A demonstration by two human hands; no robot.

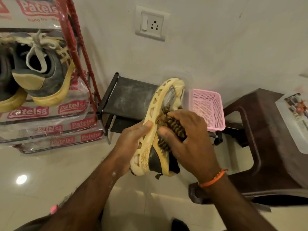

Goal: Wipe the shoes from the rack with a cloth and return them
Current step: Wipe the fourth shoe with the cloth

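**Mid-wipe: sneaker held up, cloth on its side**

L hand (133, 144) grips the cream-soled sneaker (160, 130) from the sole side, thumb curled over the sole edge, fingers hidden behind. Shoe is off the rack, held in the air above the floor tiles (41, 172), in front of a low black stand (128, 97). R hand (188, 140) holds a bunched brown striped cloth (168, 129), fingers curled round it, and presses it against the shoe's upper.

Key relation: shoe's long axis runs near-far, heel toward the person, toe pointing up and away toward the wall. Sole faces left, upper faces right, so the cloth hand sits right on the side being cleaned (L hand only steadies). A stroke along that axis, toe-ward or heel-ward, looks like the natural next pass.

Red-framed shoe rack (80, 55) stands at the left w/ a grey sneaker (46, 72) on a shelf; the L hand is the nearer one for the return. Pink basket (208, 110) and brown stool (266, 139) sit to the right.
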